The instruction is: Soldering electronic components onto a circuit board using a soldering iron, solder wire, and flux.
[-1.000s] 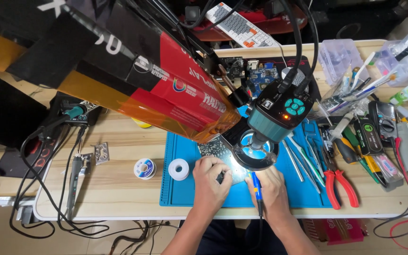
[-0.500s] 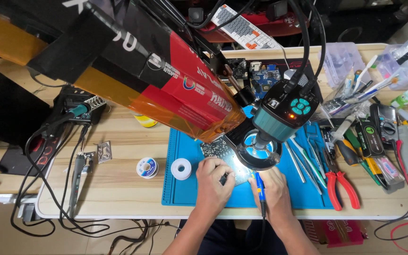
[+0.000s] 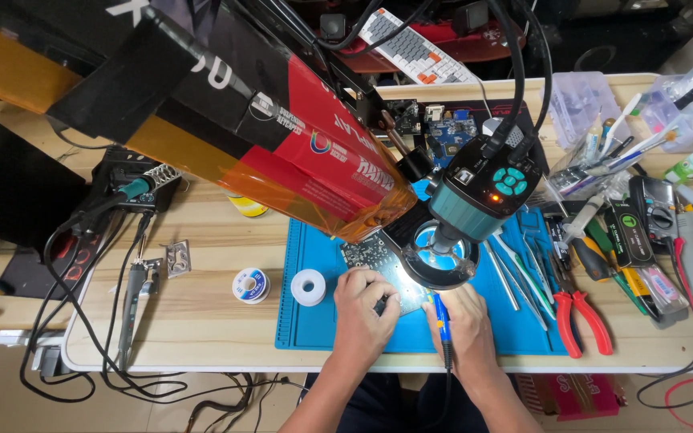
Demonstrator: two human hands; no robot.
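Note:
A green circuit board lies on the blue work mat, lit by the ring light of a teal microscope camera above it. My left hand rests on the board's near edge, fingers curled around something small and dark that I cannot make out. My right hand grips a blue-handled soldering iron, its tip pointing up toward the board under the ring light. Both hands sit side by side at the mat's front.
A white tape roll and a solder spool lie left of the hands. Red-handled pliers, tweezers and screwdrivers crowd the right. A large red and orange panel hangs over the left. Cables trail off the front left edge.
The view has shifted slightly. Both hands stay at the board with only small movements; the soldering iron remains in my right hand.

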